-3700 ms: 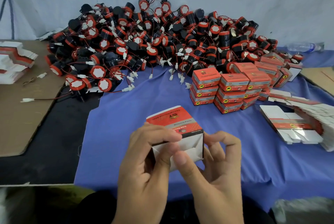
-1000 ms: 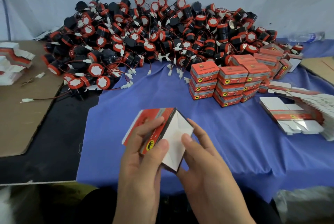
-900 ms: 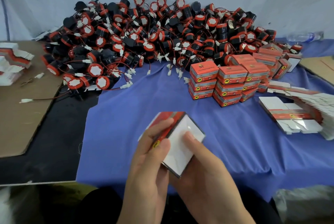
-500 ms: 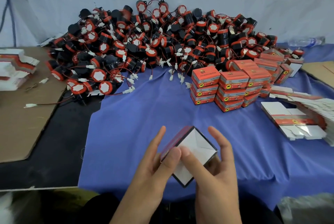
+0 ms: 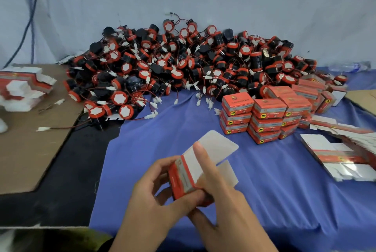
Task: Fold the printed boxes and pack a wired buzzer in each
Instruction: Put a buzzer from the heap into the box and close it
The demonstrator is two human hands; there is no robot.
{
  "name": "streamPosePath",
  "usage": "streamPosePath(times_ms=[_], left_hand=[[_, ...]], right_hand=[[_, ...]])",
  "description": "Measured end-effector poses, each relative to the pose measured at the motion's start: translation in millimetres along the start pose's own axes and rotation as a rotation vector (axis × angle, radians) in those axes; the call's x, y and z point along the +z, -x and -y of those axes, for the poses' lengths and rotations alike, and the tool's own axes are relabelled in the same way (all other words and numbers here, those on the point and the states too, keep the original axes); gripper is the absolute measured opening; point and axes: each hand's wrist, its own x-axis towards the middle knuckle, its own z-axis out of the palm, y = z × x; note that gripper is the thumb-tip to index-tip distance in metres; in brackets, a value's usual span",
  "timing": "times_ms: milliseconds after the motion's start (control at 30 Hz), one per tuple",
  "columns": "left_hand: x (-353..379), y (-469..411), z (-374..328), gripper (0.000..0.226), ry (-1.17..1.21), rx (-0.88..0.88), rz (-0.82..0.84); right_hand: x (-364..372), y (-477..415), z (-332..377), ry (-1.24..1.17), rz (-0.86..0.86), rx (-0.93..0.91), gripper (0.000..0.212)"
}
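Newly upright box (image 5: pixel 183 180), top flap (image 5: pixel 216 144) open.

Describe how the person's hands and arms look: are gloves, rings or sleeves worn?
The left hand and the right hand are bare: no gloves, no rings. No watch or bracelet shows at either wrist. The left forearm and the right forearm are uncovered down to the picture's lower edge, so no sleeve is in view. The visible nails look short and unpainted.
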Motion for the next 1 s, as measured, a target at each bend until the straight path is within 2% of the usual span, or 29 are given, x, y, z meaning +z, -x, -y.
streamPosePath(times_ms=[67,200,233,267,333,367,400,433,500,533,600,667,733,800,867,900,967,1000], left_hand=[[0,-2,6,0.063,0.004,0.012,0.002],[2,-10,24,0.063,0.014,-0.035,0.001],[1,-13,29,0.064,0.049,-0.062,-0.02],[-1,-18,35,0.066,0.091,-0.075,-0.051],[-6,-29,46,0.067,0.139,-0.059,-0.115],[-8,-35,51,0.064,0.103,-0.048,-0.134],[-10,-41,57,0.061,0.029,-0.032,-0.132],[-11,-46,64,0.057,-0.065,-0.01,-0.118],[-10,-54,80,0.052,-0.323,0.001,-0.07],[-9,-56,88,0.053,-0.478,-0.022,-0.057],[-9,-57,97,0.058,-0.68,-0.072,-0.04],[-17,-59,99,0.065,-0.669,-0.09,0.038],[-33,-63,95,0.089,-0.601,-0.115,0.156],[-54,-71,85,0.108,-0.433,-0.216,0.179],[-77,-88,72,0.092,-0.235,-0.234,0.046],[-87,-101,69,0.076,-0.167,-0.198,-0.091],[-104,-133,64,0.055,-0.075,-0.126,-0.404],[-111,-152,62,0.058,-0.081,-0.107,-0.517]], right_hand=[[-1,-5,-3,0.1,0.062,-0.026,0.111],[1,-15,-6,0.188,0.348,0.041,0.111],[1,-17,-6,0.257,0.342,-0.022,0.109],[2,-19,-7,0.315,0.214,-0.119,0.103],[5,-14,-21,0.254,-0.249,-0.207,0.068],[10,-11,-31,0.192,-0.469,-0.178,0.05],[15,-13,-40,0.1,-0.598,-0.096,0.038],[22,-18,-51,-0.057,-0.618,0.055,0.031],[43,-22,-75,-0.322,-0.42,0.378,0.031],[52,-23,-83,-0.309,-0.341,0.43,0.033],[62,-21,-93,-0.21,-0.294,0.438,0.035],[65,-18,-100,-0.225,-0.277,0.445,0.031],[58,-22,-103,-0.295,-0.295,0.488,0.026],[41,-39,-106,-0.408,-0.445,0.568,0.032],[15,-73,-112,-0.628,-0.527,0.617,0.035],[3,-96,-115,-0.743,-0.464,0.614,0.035],[-9,-152,-115,-0.832,-0.2,0.58,0.03],[-6,-182,-114,-0.815,-0.038,0.572,0.028]])
